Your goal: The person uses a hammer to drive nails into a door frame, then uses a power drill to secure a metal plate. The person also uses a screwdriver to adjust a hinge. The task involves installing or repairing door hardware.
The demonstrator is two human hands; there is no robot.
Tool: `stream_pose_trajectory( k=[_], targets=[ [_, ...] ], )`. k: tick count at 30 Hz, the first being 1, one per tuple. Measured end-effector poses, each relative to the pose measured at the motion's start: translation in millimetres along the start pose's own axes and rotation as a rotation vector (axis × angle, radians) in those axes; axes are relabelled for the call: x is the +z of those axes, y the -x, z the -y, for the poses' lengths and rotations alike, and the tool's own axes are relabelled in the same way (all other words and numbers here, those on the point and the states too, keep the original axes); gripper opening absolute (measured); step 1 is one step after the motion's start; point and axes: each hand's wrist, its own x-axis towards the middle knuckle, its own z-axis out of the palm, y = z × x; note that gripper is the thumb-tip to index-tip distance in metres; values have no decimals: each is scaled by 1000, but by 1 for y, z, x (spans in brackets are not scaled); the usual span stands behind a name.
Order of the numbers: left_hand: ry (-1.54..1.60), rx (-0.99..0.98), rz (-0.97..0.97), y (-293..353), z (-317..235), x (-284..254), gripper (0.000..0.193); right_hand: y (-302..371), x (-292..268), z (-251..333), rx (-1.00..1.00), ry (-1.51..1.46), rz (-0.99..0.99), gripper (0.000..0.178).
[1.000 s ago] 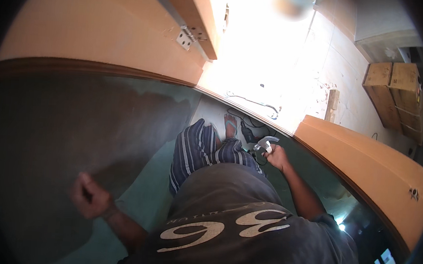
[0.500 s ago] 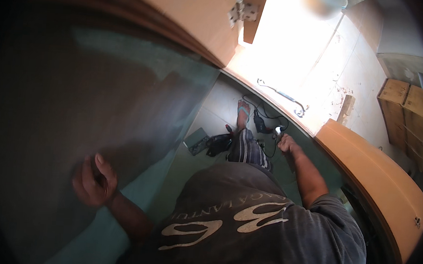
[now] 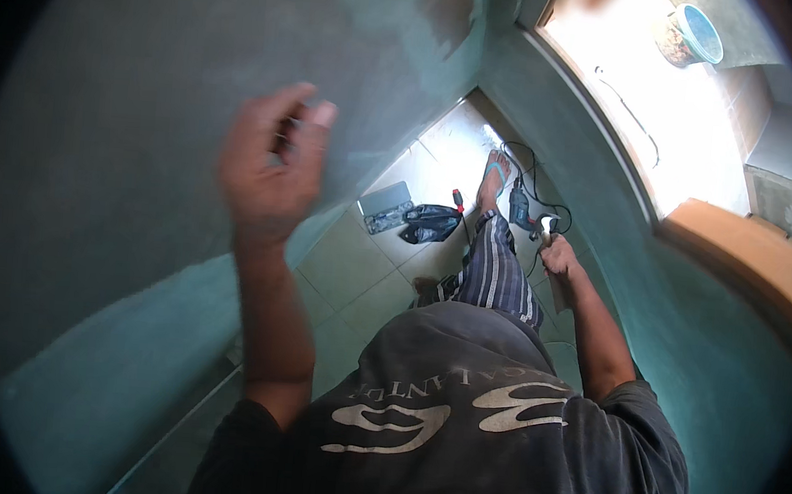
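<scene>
My left hand (image 3: pixel 278 161) is raised in front of the wall, near a large dark grey patch (image 3: pixel 146 138) on its green surface. Its fingers are half curled, with a gap between them and the thumb. Nothing shows clearly in it, though motion blurs it a little. Low on my right side, my right hand (image 3: pixel 558 256) is closed round the handle of a hammer, whose shiny metal head (image 3: pixel 547 224) points up beyond the fist. Just past the head, a dark power drill (image 3: pixel 519 205) lies on the floor.
A black cable (image 3: pixel 537 176) loops by the drill. Left of my sandalled foot (image 3: pixel 495 176) lie a black bag (image 3: pixel 430 224), a red-tipped tool (image 3: pixel 458 199) and a grey tool case (image 3: pixel 387 207). Through the bright opening at right stand a bucket (image 3: pixel 695 37) and an orange wooden panel (image 3: pixel 735 252).
My view has swung, bringing more green wall and the bucket into sight. The left hand has risen along the wall. My right hand still grips the hammer low down.
</scene>
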Motion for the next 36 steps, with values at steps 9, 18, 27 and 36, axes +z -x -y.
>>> stream_pose_trajectory(
  k=[9,18,27,36],
  targets=[
    [76,-819,961,493,127,70,45,91,121,-5,-110,-203,191,24],
    [8,-1183,962,720,221,136,39,66,194,-49,87,168,523,40],
    [-5,-1078,335,736,487,368,26,3,191,-82,184,448,560,34],
    [-241,-1375,197,748,581,482,21,-18,180,-88,168,449,603,23]
  ],
)
